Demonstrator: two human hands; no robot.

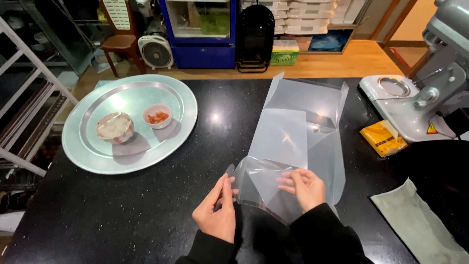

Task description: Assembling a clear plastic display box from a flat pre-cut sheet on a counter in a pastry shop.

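Left hand [216,212] pinches the near-left edge of a clear plastic sheet [293,142]; right hand [305,187] lies on it, fingers curled, apparently gripping a fold. Sheet lies on the black desk [161,210], unfolding toward 12 o'clock. Round metal tray [88,151] at 10 o'clock; yellow packet [382,138] at 2 o'clock.

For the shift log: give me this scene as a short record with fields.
Left hand: pinches left edge of clear plastic sheet
Right hand: fingers on the sheet's folded near end
Surface: black counter
Left of hands: round metal tray with covered bowl and small cup
Right: yellow packet, stand mixer, grey cloth
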